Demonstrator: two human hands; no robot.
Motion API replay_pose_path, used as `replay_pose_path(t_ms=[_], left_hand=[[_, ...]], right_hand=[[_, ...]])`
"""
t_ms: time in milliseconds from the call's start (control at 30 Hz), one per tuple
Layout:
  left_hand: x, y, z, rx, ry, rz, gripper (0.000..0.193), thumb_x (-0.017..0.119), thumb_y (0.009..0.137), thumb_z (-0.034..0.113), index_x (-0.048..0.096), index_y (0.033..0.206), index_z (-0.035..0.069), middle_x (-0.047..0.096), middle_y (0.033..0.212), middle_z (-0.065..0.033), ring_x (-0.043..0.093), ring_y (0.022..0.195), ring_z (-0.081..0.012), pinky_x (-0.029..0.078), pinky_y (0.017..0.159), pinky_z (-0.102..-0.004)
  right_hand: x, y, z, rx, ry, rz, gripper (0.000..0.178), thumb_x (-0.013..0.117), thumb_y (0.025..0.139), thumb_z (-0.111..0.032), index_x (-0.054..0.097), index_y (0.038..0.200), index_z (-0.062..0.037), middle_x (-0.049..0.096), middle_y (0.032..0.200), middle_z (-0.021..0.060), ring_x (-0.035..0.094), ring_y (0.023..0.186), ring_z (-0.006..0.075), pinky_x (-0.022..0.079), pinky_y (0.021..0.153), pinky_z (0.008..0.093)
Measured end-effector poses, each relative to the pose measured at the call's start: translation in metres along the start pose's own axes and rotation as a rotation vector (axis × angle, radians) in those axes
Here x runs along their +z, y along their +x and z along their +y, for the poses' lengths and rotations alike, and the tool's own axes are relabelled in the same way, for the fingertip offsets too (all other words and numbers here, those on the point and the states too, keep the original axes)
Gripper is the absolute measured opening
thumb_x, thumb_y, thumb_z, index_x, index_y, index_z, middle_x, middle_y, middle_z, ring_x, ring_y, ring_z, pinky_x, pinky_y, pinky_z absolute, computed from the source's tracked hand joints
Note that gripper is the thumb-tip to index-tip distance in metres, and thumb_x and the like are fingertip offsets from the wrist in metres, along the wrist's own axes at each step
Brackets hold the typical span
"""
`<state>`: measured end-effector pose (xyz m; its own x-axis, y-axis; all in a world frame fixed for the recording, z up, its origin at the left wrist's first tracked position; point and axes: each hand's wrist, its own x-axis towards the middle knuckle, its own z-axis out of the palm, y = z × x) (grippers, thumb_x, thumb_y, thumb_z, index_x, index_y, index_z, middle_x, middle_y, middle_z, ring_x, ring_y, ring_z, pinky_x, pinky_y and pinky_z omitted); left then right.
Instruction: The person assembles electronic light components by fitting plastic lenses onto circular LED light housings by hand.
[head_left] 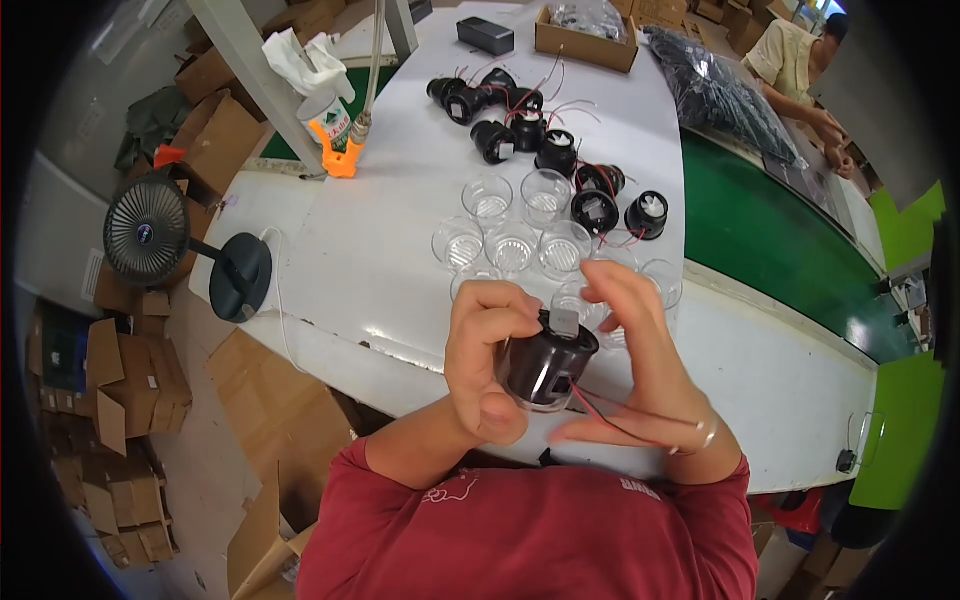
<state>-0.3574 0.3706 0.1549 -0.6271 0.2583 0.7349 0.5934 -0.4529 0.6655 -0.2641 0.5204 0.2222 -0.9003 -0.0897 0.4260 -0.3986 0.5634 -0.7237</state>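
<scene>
My left hand is closed around a black cylindrical motor unit, held tilted over the table's near edge. A clear cup wall seems to surround its lower part. On its top sits a small grey tab, and red and dark wires trail from its side toward my right wrist. My right hand is beside the unit, fingers spread and thumb apart, somewhat blurred; I see nothing in its grasp. Just beyond both hands stand several clear cups, some partly hidden by my fingers.
Several similar black units with wires lie farther back on the white table. A cardboard box and a dark grey block are at the far end. A fan stands left. A person works beyond the green belt.
</scene>
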Motion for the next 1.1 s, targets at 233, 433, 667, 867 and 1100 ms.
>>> replay_pose_path(t_ms=[233, 433, 667, 867, 1100], left_hand=[[0.009, 0.056, -0.014, 0.134, 0.186, -0.492, 0.063, 0.052, 0.090, 0.056, 0.049, 0.117, -0.001, 0.042, 0.120, -0.0233, 0.042, 0.112, -0.0353, 0.034, 0.098, -0.0435], [-0.030, 0.174, -0.151, 0.072, 0.836, -0.371, 0.060, 0.070, 0.079, 0.045, 0.055, 0.124, 0.008, 0.041, 0.135, -0.0253, 0.040, 0.122, -0.0436, 0.032, 0.102, -0.0507], [-0.025, 0.243, -0.245, -0.689, 1.231, -0.636, 0.082, 0.052, 0.073, 0.077, 0.047, 0.141, 0.031, 0.015, 0.158, -0.0161, 0.003, 0.141, -0.0537, 0.002, 0.105, -0.0731], [-0.026, 0.236, -0.251, -0.634, 1.294, -0.733, 0.070, 0.053, 0.075, 0.074, 0.053, 0.133, 0.034, 0.054, 0.134, -0.0114, 0.045, 0.125, -0.0389, 0.030, 0.096, -0.0636], [-0.030, 0.192, -0.216, -0.535, 1.232, -0.747, 0.058, 0.058, 0.079, 0.063, 0.056, 0.127, 0.031, 0.055, 0.129, -0.0113, 0.042, 0.124, -0.0381, 0.031, 0.093, -0.0661]], right_hand=[[-0.023, -0.008, 0.034, 0.301, 0.510, 0.134, 0.072, 0.082, 0.071, -0.005, 0.048, 0.135, -0.0051, 0.053, 0.124, 0.0051, 0.053, 0.114, 0.0173, 0.043, 0.095, 0.0294], [-0.145, -0.030, 0.239, 0.490, -0.505, 0.887, 0.062, 0.080, 0.074, -0.020, 0.051, 0.124, 0.0016, 0.062, 0.102, 0.0162, 0.062, 0.085, 0.0288, 0.051, 0.075, 0.0352], [-0.167, -0.078, 0.351, 0.757, -0.858, 0.769, 0.075, 0.072, 0.077, -0.011, 0.032, 0.141, -0.0047, 0.041, 0.131, 0.0270, 0.049, 0.114, 0.0452, 0.045, 0.094, 0.0457], [-0.142, -0.014, 0.260, 0.328, -0.933, 0.681, 0.073, 0.066, 0.072, 0.002, 0.042, 0.140, -0.0082, 0.045, 0.140, 0.0197, 0.041, 0.131, 0.0382, 0.039, 0.104, 0.0442], [-0.067, 0.062, 0.224, 0.471, 0.284, 0.162, 0.036, 0.052, 0.099, -0.023, 0.058, 0.130, -0.0050, 0.062, 0.121, 0.0030, 0.055, 0.111, 0.0111, 0.043, 0.094, 0.0252]])
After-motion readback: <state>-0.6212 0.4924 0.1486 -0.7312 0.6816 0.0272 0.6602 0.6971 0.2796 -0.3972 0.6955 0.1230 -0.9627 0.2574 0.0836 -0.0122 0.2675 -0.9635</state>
